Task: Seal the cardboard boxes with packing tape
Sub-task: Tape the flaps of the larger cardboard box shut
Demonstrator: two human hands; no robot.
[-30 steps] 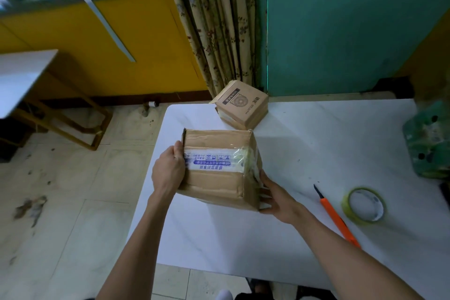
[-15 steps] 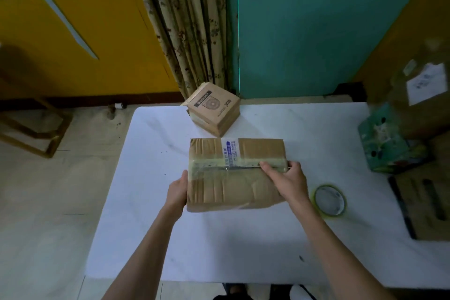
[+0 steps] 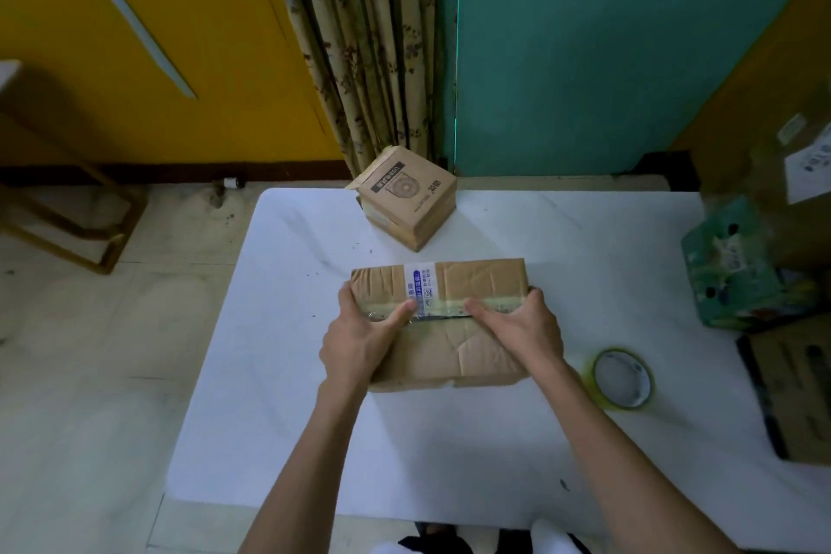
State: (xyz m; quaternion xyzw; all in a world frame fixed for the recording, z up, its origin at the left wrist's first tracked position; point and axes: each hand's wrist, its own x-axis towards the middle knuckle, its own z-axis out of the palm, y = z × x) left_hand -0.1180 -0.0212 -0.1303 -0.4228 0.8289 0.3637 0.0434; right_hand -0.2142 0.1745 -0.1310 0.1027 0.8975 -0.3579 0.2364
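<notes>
— Anything off the left edge of the table (image 3: 270, 396)?

— Noted a wooden frame (image 3: 76, 216) on the floor, well apart from the table.

— And on the table itself, starting from the left?

— Found the left hand (image 3: 359, 342) first. Clasped the left end of the cardboard box (image 3: 454, 342), with fingers hooked over that end and the thumb stretched flat along the clear tape strip (image 3: 490, 304) across the top.

— Position of the box?

— Lay flat near the middle of the table, a little toward the far edge, with a long side facing the near edge. Carried 1 white and blue printed band (image 3: 420, 283) crossing the clear strip.

— Behind it?

— Spotted 1 smaller box (image 3: 407, 202) at the far edge, turned corner-on and apart from the larger one.

— And the right hand (image 3: 521, 333)?

— Mirrored the left. Gripped the right end, with fingers curled over it and the thumb laid on the strip, pointing toward the other thumb. Kept the 2 thumb tips apart.

— Further right?

— Saw a tape roll (image 3: 623, 378) lying flat between the box and the right edge, near the right forearm. Noted a green package (image 3: 737, 265) at the right edge and a brown carton (image 3: 800, 396) nearer along that edge. Could not tell whether the carton sat on the table.
</notes>
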